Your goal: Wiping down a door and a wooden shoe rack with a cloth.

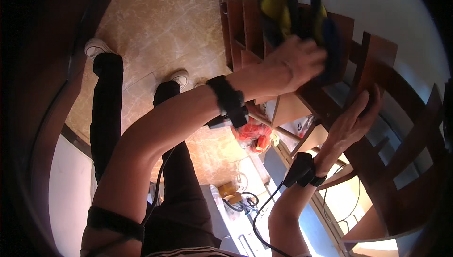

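From the lower left, my left arm reaches across to the upper middle. My left hand (297,63) is closed on a dark blue and yellow cloth-like thing (278,11), which is blurred and hangs in folds past the fingers. It is held against or just over the brown wooden shelf unit (339,25); the contact is not clear. My right hand (351,120), lower on the right, rests along a board of the same unit with its fingers stretched out. Part of that hand is in shade. Black straps with small devices sit on both wrists.
The shelf has curved boards and open compartments on the right, by a pale wall (377,2). Beneath it lies a red plastic bag (252,134). Cables run from the wrist devices. Tiled floor (165,16) stretches left, where another shoe and a dark trouser leg (106,110) show.
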The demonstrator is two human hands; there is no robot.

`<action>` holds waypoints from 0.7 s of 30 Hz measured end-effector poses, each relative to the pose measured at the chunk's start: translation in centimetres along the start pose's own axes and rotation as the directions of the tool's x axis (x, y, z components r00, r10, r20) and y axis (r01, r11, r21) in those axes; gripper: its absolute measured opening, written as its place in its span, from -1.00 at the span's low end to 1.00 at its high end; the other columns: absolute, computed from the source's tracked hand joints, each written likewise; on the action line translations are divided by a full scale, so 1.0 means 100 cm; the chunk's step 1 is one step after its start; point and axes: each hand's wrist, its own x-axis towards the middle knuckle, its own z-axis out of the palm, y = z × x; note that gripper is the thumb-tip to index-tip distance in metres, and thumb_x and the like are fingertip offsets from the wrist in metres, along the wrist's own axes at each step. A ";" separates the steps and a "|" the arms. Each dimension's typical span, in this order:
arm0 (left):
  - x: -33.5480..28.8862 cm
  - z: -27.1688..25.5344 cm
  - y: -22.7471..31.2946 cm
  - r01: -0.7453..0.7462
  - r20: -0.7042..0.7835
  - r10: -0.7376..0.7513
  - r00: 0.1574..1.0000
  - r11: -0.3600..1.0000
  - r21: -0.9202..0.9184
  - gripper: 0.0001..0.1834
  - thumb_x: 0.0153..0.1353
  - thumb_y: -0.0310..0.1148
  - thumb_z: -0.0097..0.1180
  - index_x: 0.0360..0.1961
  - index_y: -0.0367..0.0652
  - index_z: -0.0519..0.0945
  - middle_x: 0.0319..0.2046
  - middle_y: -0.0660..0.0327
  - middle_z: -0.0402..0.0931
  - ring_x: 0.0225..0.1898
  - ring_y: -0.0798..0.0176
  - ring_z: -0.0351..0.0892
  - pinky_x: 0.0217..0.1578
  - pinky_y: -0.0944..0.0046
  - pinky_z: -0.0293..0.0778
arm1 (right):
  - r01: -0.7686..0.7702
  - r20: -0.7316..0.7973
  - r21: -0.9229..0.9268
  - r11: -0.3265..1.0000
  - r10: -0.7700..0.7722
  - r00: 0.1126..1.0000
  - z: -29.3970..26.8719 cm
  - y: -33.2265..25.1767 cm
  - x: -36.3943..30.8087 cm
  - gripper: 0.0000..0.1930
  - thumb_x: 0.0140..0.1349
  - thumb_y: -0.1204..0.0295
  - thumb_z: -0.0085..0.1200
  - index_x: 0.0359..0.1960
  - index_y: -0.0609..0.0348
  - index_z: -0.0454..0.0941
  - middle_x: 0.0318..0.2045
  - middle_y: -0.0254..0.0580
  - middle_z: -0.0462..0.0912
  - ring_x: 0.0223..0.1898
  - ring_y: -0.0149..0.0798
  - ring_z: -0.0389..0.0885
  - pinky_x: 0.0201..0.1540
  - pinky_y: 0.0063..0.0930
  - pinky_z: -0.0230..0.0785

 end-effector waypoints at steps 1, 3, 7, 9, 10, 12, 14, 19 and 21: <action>0.007 0.006 0.001 -0.148 0.244 0.126 0.962 0.986 0.074 -0.71 -0.09 -0.45 0.15 -0.25 -0.17 0.53 -0.08 0.12 0.39 0.01 0.12 0.32 -0.05 0.18 0.25 | 0.002 -0.003 -0.004 1.000 -0.002 1.000 0.001 0.001 0.000 -0.55 0.33 0.15 -0.26 0.08 0.24 0.32 0.06 0.12 0.34 0.08 0.02 0.35 0.06 -0.17 0.29; 0.010 0.023 -0.001 -0.218 0.199 0.211 0.957 0.976 0.014 -0.78 -0.08 -0.42 0.12 -0.32 -0.11 0.56 -0.16 0.20 0.44 -0.02 0.19 0.33 -0.07 0.21 0.23 | -0.034 -0.002 -0.003 0.999 0.034 0.999 0.007 0.000 -0.002 -0.47 0.33 0.05 -0.36 0.11 0.25 0.26 0.05 0.15 0.32 0.07 0.03 0.35 0.04 -0.17 0.27; 0.027 0.054 0.011 -0.296 0.215 0.270 0.938 0.950 0.095 -0.89 -0.04 -0.32 0.03 -0.53 -0.02 0.59 -0.37 0.34 0.50 -0.12 0.28 0.35 -0.11 0.25 0.20 | -0.054 0.044 0.039 0.998 0.053 0.998 0.013 -0.009 -0.001 -0.46 0.34 0.05 -0.41 0.12 0.25 0.23 0.06 0.17 0.30 0.05 0.04 0.36 0.04 -0.16 0.26; 0.038 0.067 0.024 -0.306 0.276 0.276 0.921 0.950 0.069 -0.87 -0.02 -0.30 0.02 -0.53 -0.02 0.60 -0.38 0.33 0.50 -0.12 0.27 0.35 -0.11 0.24 0.20 | 0.043 0.019 -0.006 0.999 -0.043 0.999 0.010 -0.002 0.001 -0.47 0.34 0.07 -0.42 0.11 0.26 0.23 0.05 0.19 0.30 0.03 0.06 0.37 0.02 -0.15 0.30; 0.039 0.070 0.026 -0.304 0.335 0.271 0.902 0.951 0.049 -0.85 0.01 -0.28 0.02 -0.53 -0.02 0.61 -0.39 0.32 0.50 -0.12 0.26 0.35 -0.11 0.23 0.20 | 0.132 0.010 -0.073 0.988 -0.132 0.991 0.010 0.005 0.002 -0.49 0.35 0.11 -0.41 0.12 0.27 0.21 0.05 0.19 0.29 0.01 0.07 0.38 -0.01 -0.16 0.33; 0.039 0.056 0.029 -0.346 0.371 0.269 0.889 0.925 0.159 -0.84 0.03 -0.27 0.01 -0.48 -0.01 0.62 -0.35 0.31 0.50 -0.09 0.25 0.33 -0.12 0.19 0.20 | 0.092 0.008 -0.044 0.995 -0.091 0.996 0.009 0.004 0.000 -0.51 0.35 0.13 -0.40 0.12 0.26 0.21 0.05 0.19 0.29 0.03 0.07 0.37 0.00 -0.16 0.32; 0.037 0.050 0.028 -0.387 0.400 0.263 0.878 0.881 0.270 -0.82 0.06 -0.25 0.01 -0.43 -0.01 0.63 -0.31 0.31 0.50 -0.07 0.23 0.32 -0.12 0.16 0.21 | 0.059 0.002 -0.014 0.998 -0.059 0.998 0.009 0.000 -0.001 -0.52 0.35 0.15 -0.40 0.12 0.26 0.21 0.05 0.20 0.29 0.04 0.07 0.36 0.01 -0.17 0.31; 0.057 0.019 -0.012 -0.182 0.312 0.012 0.950 0.833 0.522 -0.77 0.07 -0.24 0.03 -0.23 0.04 0.59 0.00 0.30 0.35 0.01 0.22 0.23 -0.16 0.03 0.22 | 0.079 0.062 0.005 0.997 -0.079 0.995 0.007 0.002 -0.001 -0.53 0.35 0.19 -0.36 0.12 0.32 0.19 0.11 0.23 0.22 0.14 0.13 0.24 0.15 -0.11 0.11; 0.075 -0.006 -0.029 -0.121 0.236 -0.030 0.971 0.794 0.596 -0.76 0.07 -0.24 0.04 -0.20 0.05 0.57 0.04 0.28 0.31 0.01 0.20 0.23 -0.16 0.07 0.22 | 0.049 0.044 0.029 0.998 -0.050 0.998 0.007 -0.001 0.000 -0.54 0.34 0.21 -0.36 0.12 0.34 0.19 0.13 0.24 0.21 0.15 0.15 0.21 0.18 -0.10 0.05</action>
